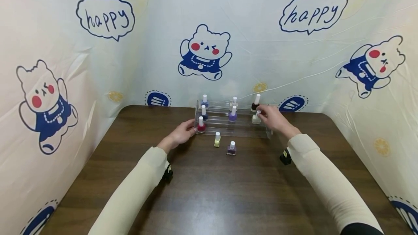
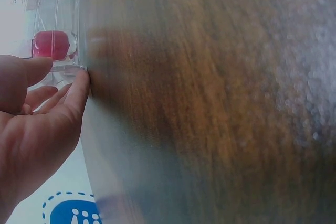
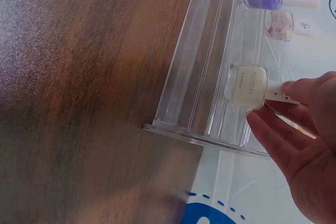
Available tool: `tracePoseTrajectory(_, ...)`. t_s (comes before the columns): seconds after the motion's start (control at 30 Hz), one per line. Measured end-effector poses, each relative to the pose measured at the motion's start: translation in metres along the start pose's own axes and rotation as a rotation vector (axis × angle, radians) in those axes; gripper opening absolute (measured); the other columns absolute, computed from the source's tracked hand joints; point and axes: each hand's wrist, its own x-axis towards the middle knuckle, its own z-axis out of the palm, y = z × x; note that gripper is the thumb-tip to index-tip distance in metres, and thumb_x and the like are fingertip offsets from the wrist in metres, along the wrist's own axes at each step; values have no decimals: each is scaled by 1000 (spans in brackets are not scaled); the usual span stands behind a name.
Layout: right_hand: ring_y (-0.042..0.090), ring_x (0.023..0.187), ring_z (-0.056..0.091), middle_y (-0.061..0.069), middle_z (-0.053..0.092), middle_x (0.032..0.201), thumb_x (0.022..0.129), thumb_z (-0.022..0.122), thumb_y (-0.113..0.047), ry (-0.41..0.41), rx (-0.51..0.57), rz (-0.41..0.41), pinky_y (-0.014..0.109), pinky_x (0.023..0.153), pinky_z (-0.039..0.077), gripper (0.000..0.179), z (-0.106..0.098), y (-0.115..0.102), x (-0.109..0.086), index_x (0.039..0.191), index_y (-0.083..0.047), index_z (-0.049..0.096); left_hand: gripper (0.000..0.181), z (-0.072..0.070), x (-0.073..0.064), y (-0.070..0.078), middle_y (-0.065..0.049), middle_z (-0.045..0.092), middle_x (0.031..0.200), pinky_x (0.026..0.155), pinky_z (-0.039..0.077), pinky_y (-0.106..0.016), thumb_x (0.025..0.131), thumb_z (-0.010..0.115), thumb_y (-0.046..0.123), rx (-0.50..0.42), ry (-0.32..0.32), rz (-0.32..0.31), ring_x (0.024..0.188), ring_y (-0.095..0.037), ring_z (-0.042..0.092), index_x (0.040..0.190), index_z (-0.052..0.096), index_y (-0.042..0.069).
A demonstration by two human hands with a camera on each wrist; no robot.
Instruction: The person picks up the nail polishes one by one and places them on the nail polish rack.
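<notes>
A clear stepped rack (image 1: 235, 132) of nail polish stands at the table's back edge. My right hand (image 1: 273, 119) pinches the white cap of a milky-white nail polish bottle (image 3: 248, 85) at the rack's right end, on the middle step. The bottle's glass overlaps the step in the right wrist view. My left hand (image 1: 182, 132) touches the rack's left end with its fingertips, beside a red nail polish bottle (image 2: 51, 44) on the front step. Behind the right fingers stands a dark nail polish bottle (image 1: 255, 106), partly hidden.
A yellow nail polish bottle (image 1: 217, 141) and a dark purple one (image 1: 231, 151) stand on the table before the rack. On the rack are a violet bottle (image 1: 232, 116), a glittery clear one (image 1: 233, 104) and two blue ones along the left. A printed curtain (image 1: 156, 57) hangs behind.
</notes>
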Motion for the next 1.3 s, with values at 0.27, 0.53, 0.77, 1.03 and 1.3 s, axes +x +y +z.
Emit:
tracePoseTrajectory(0.27,36,99,69,25,70,114,102,60,-4,-24,5,23,52,84,58,26,1,0,1,124,8,63,56,-1,1,0,-17,37,162,122,24,-58,109,48,17,-3,0,-17,150,-38,33,162,30,13)
tracePoseTrajectory(0.53,37,102,69,24,69,115,100,63,-5,-25,12,-3,53,86,57,28,-4,2,-1,125,8,63,56,1,2,0,-17,38,162,122,25,-55,109,49,17,-18,-2,-15,149,-36,35,162,31,13)
tracePoseTrajectory(0.77,38,106,68,25,69,118,100,64,-7,-46,29,6,54,90,57,32,-10,1,-6,128,8,61,56,1,2,-1,-17,38,162,122,25,-55,109,49,17,-9,0,-8,149,-36,35,162,30,12)
tracePoseTrajectory(1.03,37,109,67,23,68,121,99,65,-6,-53,10,18,54,94,55,34,-16,2,-13,131,6,60,55,1,1,-1,-17,39,161,122,24,-58,109,48,19,-3,-1,-2,149,-38,34,161,32,13)
tracePoseTrajectory(1.3,36,104,67,24,69,116,98,66,-6,-34,-2,-4,54,90,56,28,-18,8,-19,124,5,64,55,1,1,-3,-17,39,161,122,24,-57,109,48,17,-9,5,12,149,-37,34,161,32,12)
